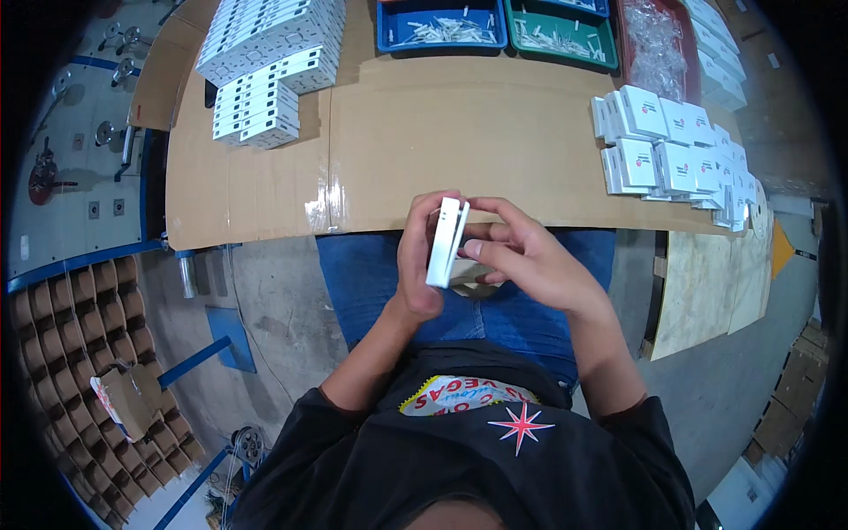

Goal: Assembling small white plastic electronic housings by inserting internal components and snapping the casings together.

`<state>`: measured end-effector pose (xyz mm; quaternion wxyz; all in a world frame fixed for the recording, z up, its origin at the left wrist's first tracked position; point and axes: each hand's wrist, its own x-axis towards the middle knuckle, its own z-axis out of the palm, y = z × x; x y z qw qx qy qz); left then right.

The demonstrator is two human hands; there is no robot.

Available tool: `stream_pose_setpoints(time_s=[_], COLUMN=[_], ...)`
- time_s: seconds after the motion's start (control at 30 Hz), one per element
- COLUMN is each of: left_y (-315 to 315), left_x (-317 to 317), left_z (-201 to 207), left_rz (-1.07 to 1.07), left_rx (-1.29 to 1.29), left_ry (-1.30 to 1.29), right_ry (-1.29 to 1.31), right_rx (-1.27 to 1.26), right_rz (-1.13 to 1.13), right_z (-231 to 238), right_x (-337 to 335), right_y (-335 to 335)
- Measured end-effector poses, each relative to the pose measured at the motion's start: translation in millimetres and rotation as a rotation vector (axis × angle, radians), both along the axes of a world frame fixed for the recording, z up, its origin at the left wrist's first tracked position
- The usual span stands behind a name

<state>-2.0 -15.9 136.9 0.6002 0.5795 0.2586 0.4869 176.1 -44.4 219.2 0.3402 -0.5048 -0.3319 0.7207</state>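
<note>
A small flat white box (447,242) is held edge-on above the lap, just near of the cardboard-covered table (415,141). It is gripped by the left hand (419,261), whose fingers are wrapped around its left face, while the right hand (521,256) is pressed against its right side with the thumb on it. At the far edge, a blue bin (442,26) and a green bin (558,34) are filled with small white parts. Flat white boxes are stacked far left (265,66), and finished white boxes (676,150) are piled at the right.
</note>
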Motion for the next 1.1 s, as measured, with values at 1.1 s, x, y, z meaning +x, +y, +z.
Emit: stream_pose_setpoints(time_s=[1.1], left_y=[15], left_x=[-1], left_z=[20], left_rz=[-0.149], left_rx=[-1.367], left_ry=[-0.461], right_ry=[-0.575], right_rx=[0.463], right_rz=[-0.003], right_z=[-23], right_x=[1], right_y=[-1])
